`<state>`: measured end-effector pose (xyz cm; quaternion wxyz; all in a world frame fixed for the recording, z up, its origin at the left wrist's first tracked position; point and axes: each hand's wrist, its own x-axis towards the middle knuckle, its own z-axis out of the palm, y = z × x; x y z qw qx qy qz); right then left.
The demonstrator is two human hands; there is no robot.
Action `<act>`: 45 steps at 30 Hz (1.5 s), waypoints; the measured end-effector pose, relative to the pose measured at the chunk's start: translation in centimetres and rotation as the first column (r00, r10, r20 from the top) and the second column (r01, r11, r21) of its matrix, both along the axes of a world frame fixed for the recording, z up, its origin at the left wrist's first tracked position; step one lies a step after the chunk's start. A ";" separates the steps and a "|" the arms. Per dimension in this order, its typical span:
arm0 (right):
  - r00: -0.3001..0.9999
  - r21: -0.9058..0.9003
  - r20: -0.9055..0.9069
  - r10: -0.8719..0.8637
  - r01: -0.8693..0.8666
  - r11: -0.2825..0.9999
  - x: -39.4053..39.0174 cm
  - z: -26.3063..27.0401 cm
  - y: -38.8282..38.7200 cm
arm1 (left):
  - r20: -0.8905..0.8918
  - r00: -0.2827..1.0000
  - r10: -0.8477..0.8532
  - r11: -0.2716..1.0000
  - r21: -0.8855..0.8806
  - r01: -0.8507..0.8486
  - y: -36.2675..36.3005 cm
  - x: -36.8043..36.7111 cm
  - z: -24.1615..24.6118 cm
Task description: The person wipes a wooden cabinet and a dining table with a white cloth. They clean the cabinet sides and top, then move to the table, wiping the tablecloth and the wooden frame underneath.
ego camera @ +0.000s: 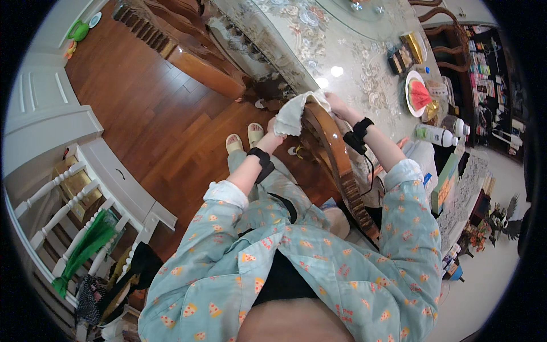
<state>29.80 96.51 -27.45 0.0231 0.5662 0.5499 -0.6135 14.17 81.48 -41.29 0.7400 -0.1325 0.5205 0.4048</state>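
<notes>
A white cloth is draped over the top end of a wooden chair's back, which has a glossy brown finish and a carved strip lower down. On one side of the chair my left hand grips the hanging end of the cloth, its fingers partly hidden. Across the chair top, beside the table edge, my right hand holds the cloth's other end. Each wrist wears a black strap with a small device.
The dining table has a floral cover and carries a plate with watermelon and plastic bottles. Another carved chair stands on the wooden floor. White stair railings are at the left.
</notes>
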 end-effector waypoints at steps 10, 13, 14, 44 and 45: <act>0.977 0.059 -0.181 -0.111 0.124 0.991 -3.2 11.3 -1.9 | 0.053 0.982 0.183 0.921 0.341 -0.190 0.9 -5.4 14.9; 0.964 0.130 -0.252 -0.083 0.118 0.984 -2.6 15.8 -3.0 | -0.183 0.950 0.252 0.726 0.685 -0.061 0.0 -6.2 20.2; 0.978 0.158 -0.183 -0.101 0.131 0.979 -2.2 17.2 -3.7 | -0.428 0.881 0.202 0.754 0.642 0.139 0.3 -6.5 21.7; 0.982 0.228 0.185 -0.032 -0.012 0.974 9.0 30.5 -19.2 | 0.347 0.836 -0.426 0.803 0.571 0.172 -16.0 3.5 32.7; 0.991 0.233 0.130 -0.045 0.013 0.972 9.4 30.4 -19.6 | 0.372 0.810 -0.454 0.770 0.621 0.146 -16.4 3.6 32.6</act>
